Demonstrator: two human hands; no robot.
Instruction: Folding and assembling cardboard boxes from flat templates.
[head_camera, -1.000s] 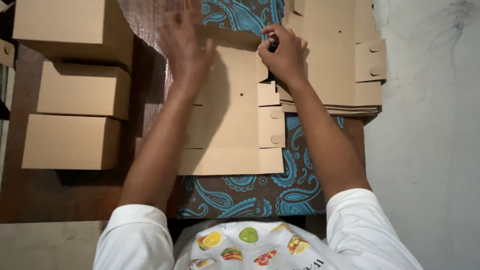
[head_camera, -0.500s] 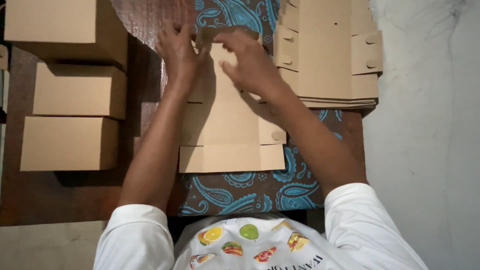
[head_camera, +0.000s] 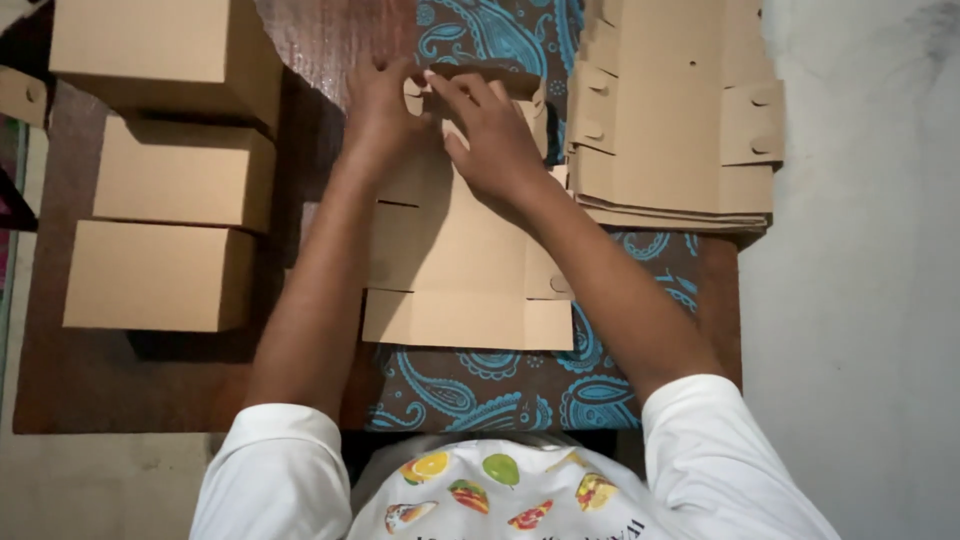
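A flat brown cardboard box blank lies on a blue paisley cloth in front of me. My left hand grips the far left flap of the blank. My right hand pinches and folds the far edge flap beside it; both hands meet at the blank's top end. A stack of unfolded cardboard blanks lies to the right, just past my right hand.
Three folded brown cardboard boxes sit in a column on the dark wooden table at the left. A pale floor lies to the right of the table.
My right hand left the stack at the right and came over to the far flap of the blank, beside my left hand. The far flap is being folded up.
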